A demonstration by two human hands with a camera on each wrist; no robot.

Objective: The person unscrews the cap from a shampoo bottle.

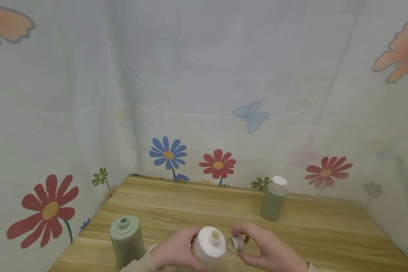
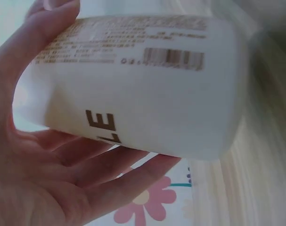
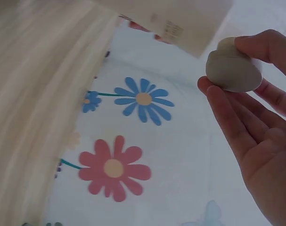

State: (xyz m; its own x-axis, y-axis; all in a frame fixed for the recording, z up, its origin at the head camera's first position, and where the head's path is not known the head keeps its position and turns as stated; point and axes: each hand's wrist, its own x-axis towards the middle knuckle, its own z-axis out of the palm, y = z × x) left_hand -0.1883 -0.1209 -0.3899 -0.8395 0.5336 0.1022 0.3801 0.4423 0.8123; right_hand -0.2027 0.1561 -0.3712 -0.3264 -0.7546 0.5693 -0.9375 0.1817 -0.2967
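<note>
My left hand [image 1: 180,249] grips a white bottle [image 1: 209,245] whose open neck faces up and tilts toward the right. Brown print and a barcode show along the bottle's side [image 2: 147,94] in the left wrist view. Just right of that neck, my right hand [image 1: 263,245] pinches a small white cap [image 1: 237,243] between thumb and fingers, its open side turned to the bottle. The right wrist view shows the same cap [image 3: 234,70] held at the fingertips, apart from the bottle [image 3: 180,23].
A green bottle [image 1: 126,241] without a cap stands at the left of the wooden table [image 1: 190,196]. Another green bottle [image 1: 274,202] with a white cap stands at the back right. A cloth with printed flowers and butterflies [image 1: 204,94] hangs around the table.
</note>
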